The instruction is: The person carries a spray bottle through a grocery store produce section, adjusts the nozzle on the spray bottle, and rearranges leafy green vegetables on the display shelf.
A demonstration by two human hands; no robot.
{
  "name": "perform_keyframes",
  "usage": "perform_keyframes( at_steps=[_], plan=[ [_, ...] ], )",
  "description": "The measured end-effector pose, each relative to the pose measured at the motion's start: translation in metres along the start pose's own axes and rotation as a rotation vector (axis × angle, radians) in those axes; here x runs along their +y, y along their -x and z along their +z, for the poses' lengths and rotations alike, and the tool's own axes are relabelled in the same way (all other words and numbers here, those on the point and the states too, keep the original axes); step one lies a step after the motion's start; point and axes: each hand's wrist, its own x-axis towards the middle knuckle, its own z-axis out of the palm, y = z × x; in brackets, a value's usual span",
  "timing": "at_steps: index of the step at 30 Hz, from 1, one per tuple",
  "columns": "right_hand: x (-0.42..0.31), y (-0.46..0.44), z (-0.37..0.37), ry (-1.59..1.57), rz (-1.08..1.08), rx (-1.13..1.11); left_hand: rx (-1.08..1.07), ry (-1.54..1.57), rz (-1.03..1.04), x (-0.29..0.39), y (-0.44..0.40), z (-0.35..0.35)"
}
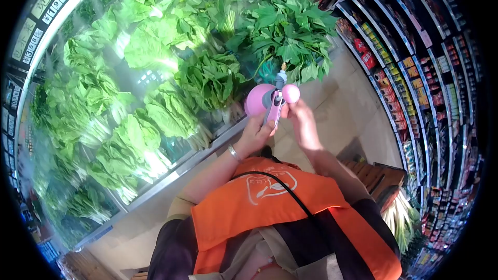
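Observation:
A pink and grey handheld device (273, 105), with a round pink disc at its left and a pink knob at its upper right, is held in front of the orange apron. My left hand (255, 134), with a bracelet at the wrist, is wrapped round its lower part. My right hand (301, 116) has its fingers closed at the pink knob. Just beyond the device's grey tip lie bunches of dark leafy greens (285, 31). A darker green bunch (211, 80) rests to the left of the device.
A display case with a metal front edge (171, 170) holds several rows of leafy vegetables under mist. Shelves of packaged goods (394, 72) curve along the right. A wooden crate (381, 179) stands at lower right, near long white-stemmed vegetables (400, 212). Price signs line the left.

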Motion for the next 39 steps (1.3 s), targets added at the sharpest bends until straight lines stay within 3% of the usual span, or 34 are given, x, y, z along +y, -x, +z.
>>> perform_keyframes(
  at_steps=[2,6,10,12,14,17,20,23,29,34,39],
  plan=[
    [-0.025,0.026,0.035,-0.021,0.042,-0.151,-0.001,0.024,-0.006,-0.003,-0.001,0.001],
    [-0.039,0.030,0.042,0.361,0.090,-0.037,-0.079,0.093,-0.074,0.010,-0.008,0.011],
    [-0.048,0.023,0.028,0.557,0.193,0.089,-0.149,-0.251,0.201,0.030,-0.025,0.022],
    [-0.048,0.020,0.029,0.481,0.074,0.035,-0.173,-0.698,0.086,0.053,-0.022,0.019],
    [-0.044,0.023,0.031,0.228,0.140,-0.034,-0.206,-1.153,-0.116,0.072,-0.019,0.018],
    [-0.034,0.026,0.034,-0.003,0.109,0.054,-0.103,-0.979,0.006,0.089,0.000,0.011],
    [-0.037,0.032,0.021,-0.164,0.013,0.136,-0.197,-0.576,0.011,0.059,0.031,-0.010],
    [-0.051,0.046,0.001,-0.119,-0.056,0.104,-0.096,-0.172,-0.303,0.020,0.065,-0.033],
    [-0.089,0.075,-0.023,0.149,-0.029,0.321,-0.052,-0.186,-0.664,-0.032,0.125,-0.071],
    [-0.106,0.095,-0.061,0.323,0.057,0.403,-0.040,-0.332,-0.728,-0.074,0.155,-0.078],
    [-0.132,0.117,-0.095,0.450,0.104,0.183,-0.047,-0.483,-0.714,-0.077,0.147,-0.053]
  ],
)
